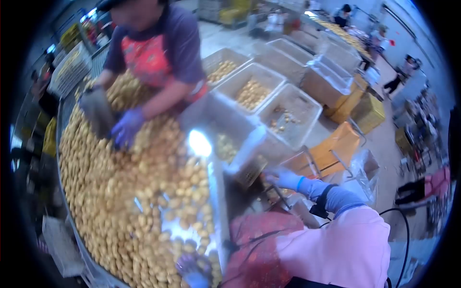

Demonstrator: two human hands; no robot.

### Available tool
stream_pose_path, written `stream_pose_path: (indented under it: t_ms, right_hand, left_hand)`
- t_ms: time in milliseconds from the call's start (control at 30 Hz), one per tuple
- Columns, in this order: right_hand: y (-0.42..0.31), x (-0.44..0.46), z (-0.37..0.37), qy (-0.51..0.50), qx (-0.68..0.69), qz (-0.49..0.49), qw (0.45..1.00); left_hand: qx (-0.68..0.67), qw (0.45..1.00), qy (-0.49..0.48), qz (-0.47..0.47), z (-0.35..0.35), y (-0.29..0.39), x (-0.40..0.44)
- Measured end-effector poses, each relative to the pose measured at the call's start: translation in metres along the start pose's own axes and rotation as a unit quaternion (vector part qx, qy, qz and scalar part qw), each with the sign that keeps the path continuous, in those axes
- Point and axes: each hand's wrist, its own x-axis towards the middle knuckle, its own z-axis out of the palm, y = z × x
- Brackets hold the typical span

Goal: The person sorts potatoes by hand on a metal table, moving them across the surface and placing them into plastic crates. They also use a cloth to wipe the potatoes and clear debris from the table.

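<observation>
At the bottom, my left hand [193,270], in a purple glove with a light blue cuff, lies with its fingers apart over small round yellow-brown produce [125,230] on a metal-rimmed table. My right hand [284,179], in a pale glove, reaches out beside a small, blurred basket [250,171]. Motion smears its fingers, so I cannot make out whether they grip the basket. Bare table surface shows brightly through the produce near my left hand.
Across the table a co-worker in a red apron [146,57] holds a grey scoop-like container [97,111]. Behind stand pale crates [290,113], some with produce, and a yellow crate [369,113]. An orange sheet [336,148] and metal bars lie beyond my right hand.
</observation>
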Motion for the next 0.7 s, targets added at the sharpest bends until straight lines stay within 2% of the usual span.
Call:
stream_pose_path:
  t_ms: [67, 100, 133, 167, 200, 233, 267, 300, 333, 400, 500, 600, 633, 667, 700]
  right_hand:
    - [-0.038, 0.037, 0.029, 0.050, -0.066, -0.234, 0.969]
    - [-0.057, 0.061, 0.046, -0.023, 0.042, -0.238, 0.970]
    - [-0.090, 0.077, 0.063, -0.052, 0.002, -0.280, 0.959]
    - [-0.123, 0.092, 0.079, -0.080, -0.035, -0.323, 0.942]
    - [-0.159, 0.101, 0.085, -0.010, -0.214, -0.403, 0.890]
    - [-0.181, 0.114, 0.108, -0.039, -0.211, -0.438, 0.873]
    - [-0.199, 0.117, 0.131, -0.067, -0.211, -0.462, 0.859]
    - [-0.209, 0.122, 0.147, -0.087, -0.221, -0.478, 0.845]
    - [-0.229, 0.122, 0.165, -0.176, -0.206, -0.465, 0.843]
    - [-0.263, 0.106, 0.195, -0.338, -0.183, -0.415, 0.825]
    - [-0.264, 0.084, 0.242, -0.306, -0.152, -0.538, 0.770]
    - [-0.280, 0.076, 0.247, -0.373, -0.159, -0.557, 0.724]
    - [-0.273, 0.081, 0.247, -0.344, -0.144, -0.583, 0.722]
    - [-0.266, 0.086, 0.248, -0.312, -0.129, -0.608, 0.718]
    - [-0.274, 0.099, 0.233, -0.325, -0.119, -0.598, 0.723]
  left_hand:
    - [0.044, 0.964, 0.250, 0.077, -0.111, 0.008, -0.064]
    - [-0.064, 0.971, 0.191, -0.128, -0.078, -0.014, -0.056]
    - [-0.134, 0.969, -0.005, -0.208, -0.107, -0.011, -0.042]
    - [-0.156, 0.924, -0.208, -0.280, -0.137, -0.007, -0.028]
    - [-0.095, 0.950, 0.019, -0.298, -0.094, 0.011, -0.021]
    - [-0.022, 0.923, 0.243, -0.297, -0.052, 0.029, -0.013]
    - [-0.032, 0.929, 0.290, -0.227, -0.065, 0.052, -0.013]
    - [-0.032, 0.956, 0.243, -0.159, -0.069, 0.062, -0.021]
    - [-0.040, 0.976, 0.194, -0.089, -0.073, 0.072, -0.028]
    - [-0.149, 0.970, 0.192, 0.014, -0.092, 0.058, -0.074]
    - [-0.141, 0.958, 0.167, -0.185, -0.077, 0.022, -0.102]
    - [-0.011, 0.936, 0.240, -0.259, -0.049, 0.010, -0.084]
    - [-0.062, 0.916, 0.260, -0.300, -0.061, 0.023, -0.071]
    - [-0.063, 0.919, 0.246, -0.302, -0.066, 0.033, -0.065]
    - [-0.067, 0.921, 0.233, -0.304, -0.069, 0.042, -0.057]
